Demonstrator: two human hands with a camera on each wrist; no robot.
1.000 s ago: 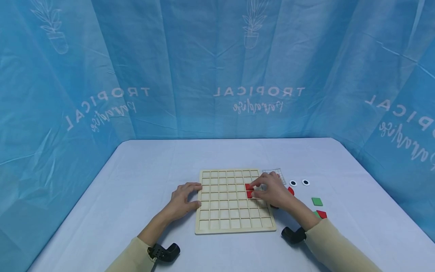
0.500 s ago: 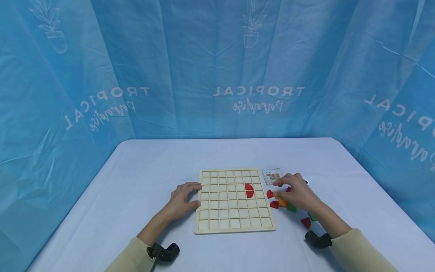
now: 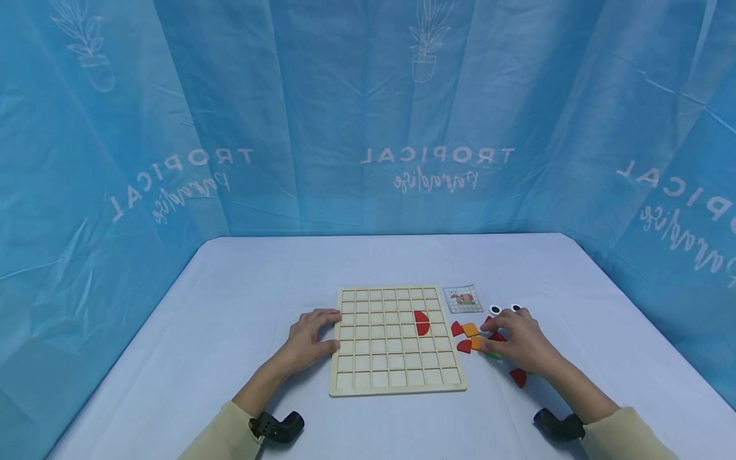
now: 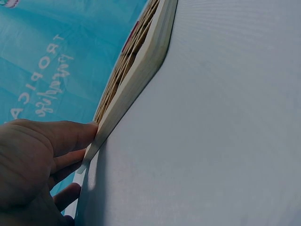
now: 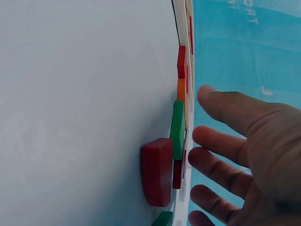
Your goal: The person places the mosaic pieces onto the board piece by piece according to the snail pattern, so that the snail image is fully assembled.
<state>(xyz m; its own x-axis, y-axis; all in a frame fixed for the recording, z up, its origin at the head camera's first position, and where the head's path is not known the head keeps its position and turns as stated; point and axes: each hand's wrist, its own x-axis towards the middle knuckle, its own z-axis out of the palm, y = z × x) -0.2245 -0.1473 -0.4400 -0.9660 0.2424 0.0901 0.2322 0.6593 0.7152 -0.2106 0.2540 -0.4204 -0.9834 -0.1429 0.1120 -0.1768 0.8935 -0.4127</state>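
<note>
A pale wooden grid board (image 3: 379, 378) lies flat on the table. Two red quarter-round tiles (image 3: 422, 328) sit in it one above the other, towards its right side, together making a half disc. My left hand (image 3: 310, 337) touches the board's left edge with thumb and fingertips spread along it; the left wrist view shows the thumb (image 4: 77, 136) against the rim. To the right of the board, my right hand (image 3: 522, 342) hovers over loose tiles, thumb and fingers apart with nothing between them. Beneath or beside it lie orange tiles (image 3: 470, 329), red tiles (image 3: 464, 346) and a green tile (image 5: 178, 129).
A small picture card (image 3: 463, 299) lies beside the board's upper right corner. Two black-and-white eye discs (image 3: 495, 310) are beyond the right hand. Another red tile (image 3: 518, 377) lies nearer the right wrist. Blue curtain (image 3: 368, 191) hangs around the white table (image 3: 259, 275).
The right hand has let go of the red tile on the board and moved right, over the loose tiles. The left hand has stayed at the board's edge.
</note>
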